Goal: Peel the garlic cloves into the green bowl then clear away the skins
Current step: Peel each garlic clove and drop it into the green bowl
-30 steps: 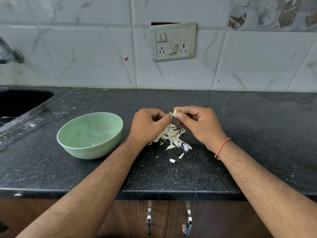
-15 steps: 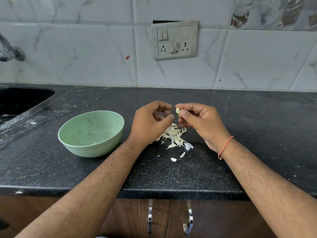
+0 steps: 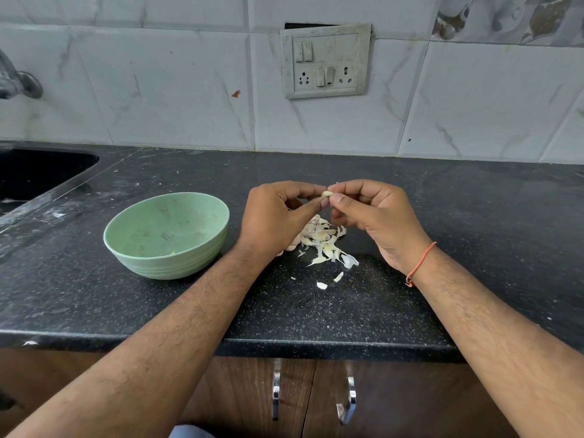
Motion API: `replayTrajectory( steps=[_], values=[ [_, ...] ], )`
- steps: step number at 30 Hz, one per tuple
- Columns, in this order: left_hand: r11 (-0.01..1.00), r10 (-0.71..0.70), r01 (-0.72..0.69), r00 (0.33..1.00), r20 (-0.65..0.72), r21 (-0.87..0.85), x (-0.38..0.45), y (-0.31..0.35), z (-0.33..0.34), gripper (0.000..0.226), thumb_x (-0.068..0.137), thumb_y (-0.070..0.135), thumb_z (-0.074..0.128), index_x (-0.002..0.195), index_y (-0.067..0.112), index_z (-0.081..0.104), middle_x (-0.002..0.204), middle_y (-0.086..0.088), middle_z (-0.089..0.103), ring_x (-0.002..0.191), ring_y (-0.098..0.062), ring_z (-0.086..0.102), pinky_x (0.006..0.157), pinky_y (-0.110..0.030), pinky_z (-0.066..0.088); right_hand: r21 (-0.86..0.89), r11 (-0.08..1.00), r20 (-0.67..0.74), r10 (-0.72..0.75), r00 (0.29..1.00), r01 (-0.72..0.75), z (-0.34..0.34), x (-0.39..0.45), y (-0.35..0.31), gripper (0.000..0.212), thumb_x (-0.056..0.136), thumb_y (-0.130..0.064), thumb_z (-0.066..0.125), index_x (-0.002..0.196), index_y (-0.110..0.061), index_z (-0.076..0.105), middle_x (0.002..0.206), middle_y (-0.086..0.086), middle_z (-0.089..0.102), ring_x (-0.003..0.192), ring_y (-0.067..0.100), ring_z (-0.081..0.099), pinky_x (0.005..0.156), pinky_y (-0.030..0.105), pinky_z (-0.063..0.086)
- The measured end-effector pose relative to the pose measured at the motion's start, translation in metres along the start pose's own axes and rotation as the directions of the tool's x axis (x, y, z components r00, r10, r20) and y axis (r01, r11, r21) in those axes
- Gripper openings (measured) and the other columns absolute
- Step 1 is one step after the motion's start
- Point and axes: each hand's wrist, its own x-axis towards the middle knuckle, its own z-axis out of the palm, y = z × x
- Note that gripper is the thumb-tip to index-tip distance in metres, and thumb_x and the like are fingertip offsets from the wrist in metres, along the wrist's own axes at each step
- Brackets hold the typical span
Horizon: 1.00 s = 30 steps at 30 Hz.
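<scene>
Where the two hands meet above the skins, I find the garlic clove (image 3: 327, 194), pale and small, held clear of the tabletop (image 3: 474, 216). My right hand (image 3: 376, 216) pinches it between thumb and forefinger, the other fingers curled beneath. My left hand (image 3: 273, 216) is curled likewise, its thumb and forefinger tips closed on the near end of the same clove. I cannot tell how much skin remains on it.

Directly below the hands lies the pile of garlic skins (image 3: 322, 238), papery and off-white, partly hidden behind the left hand. Two loose flakes (image 3: 330, 281) lie apart from the pile, nearer the tabletop's front edge.

The green bowl (image 3: 166, 235) stands upright just left of the left wrist, not touching it. One small pale piece shows at the near inner wall; I cannot identify it.

An orange thread band (image 3: 422, 263) circles the right wrist. The tabletop is dark speckled stone, marked with pale smears toward the left. A black sink (image 3: 34, 172) is set into its far left corner, with a metal tap (image 3: 15, 83) above it. A switch and socket plate (image 3: 325, 60) sits crooked on the marbled wall tiles (image 3: 173, 90). Two metal cabinet handles (image 3: 313, 396) show below the front edge.
</scene>
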Motion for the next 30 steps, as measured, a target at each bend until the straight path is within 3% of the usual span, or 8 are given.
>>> replayTrajectory(
  steps=[8,13,15,19,23,27,30],
  values=[
    [0.999,0.019,-0.019,1.0,-0.005,-0.026,-0.0003,0.001,-0.0008,0.021,0.089,0.035,0.087,0.108,0.026,0.085,0.088,0.015,0.08,0.069,-0.017,0.074,0.063,-0.036,0.062,-0.24,0.958,-0.06,-0.175,0.983,0.156,-0.0005,0.0018,0.0041,0.008,0.095,-0.013,0.08,0.103,-0.013,0.082,0.093,0.004,0.082,0.082,0.024,0.076,0.08,0.045,0.065],
    [1.0,0.031,-0.031,0.998,-0.05,0.002,-0.0005,0.0013,-0.0016,0.02,0.084,0.036,0.091,0.101,0.027,0.086,0.08,0.011,0.078,0.063,-0.016,0.069,0.059,-0.031,0.059,-0.446,0.854,-0.059,-0.328,0.943,0.27,0.0019,-0.0024,0.0068,0.004,0.094,-0.02,0.082,0.098,-0.019,0.082,0.09,-0.009,0.081,0.08,0.012,0.076,0.072,0.028,0.061],
    [1.0,0.017,-0.018,0.998,-0.052,-0.007,-0.0017,0.0024,-0.0017,0.019,0.083,0.036,0.091,0.099,0.027,0.086,0.074,0.01,0.077,0.06,-0.02,0.068,0.055,-0.03,0.057,-0.456,0.84,-0.043,-0.35,0.936,0.293,0.0026,-0.0029,0.007,0.005,0.094,-0.02,0.082,0.099,-0.019,0.082,0.093,-0.01,0.08,0.083,0.014,0.077,0.074,0.029,0.062],
    [0.998,-0.034,0.032,0.999,-0.031,-0.049,-0.0021,0.0021,-0.0014,0.018,0.084,0.039,0.091,0.098,0.029,0.086,0.07,0.007,0.077,0.06,-0.033,0.068,0.052,-0.04,0.054,-0.374,0.896,0.001,-0.259,0.966,0.241,0.0017,-0.0014,0.0049,0.012,0.094,-0.016,0.081,0.106,-0.019,0.079,0.097,-0.004,0.081,0.088,0.014,0.079,0.076,0.03,0.062],
    [0.988,-0.096,0.097,0.995,0.017,-0.12,-0.0003,0.0008,-0.0019,0.016,0.087,0.033,0.089,0.099,0.022,0.086,0.077,0.007,0.08,0.065,-0.009,0.071,0.061,-0.031,0.059,-0.319,0.918,0.039,-0.235,0.971,0.235,0.0009,-0.0009,0.005,0.019,0.095,-0.013,0.08,0.113,-0.019,0.078,0.102,0.0,0.081,0.091,0.019,0.08,0.082,0.046,0.066],
    [0.966,-0.137,0.147,0.989,0.062,-0.211,-0.0001,0.0016,-0.0016,0.016,0.089,0.028,0.088,0.099,0.016,0.085,0.079,-0.005,0.08,0.066,-0.018,0.068,0.059,-0.026,0.058,-0.296,0.927,0.059,-0.222,0.973,0.23,-0.0004,-0.0003,0.0061,0.025,0.095,-0.016,0.081,0.118,-0.022,0.079,0.105,0.002,0.081,0.093,0.021,0.08,0.084,0.052,0.066],
    [0.955,-0.154,0.168,0.985,0.077,-0.244,0.0003,0.0018,-0.0015,0.017,0.09,0.026,0.086,0.1,0.013,0.085,0.082,-0.006,0.08,0.067,-0.016,0.068,0.062,-0.029,0.06,-0.286,0.926,0.066,-0.236,0.97,0.245,-0.0012,0.0004,0.0064,0.027,0.094,-0.016,0.081,0.12,-0.022,0.079,0.11,0.001,0.081,0.096,0.021,0.08,0.087,0.051,0.065]
  ],
)
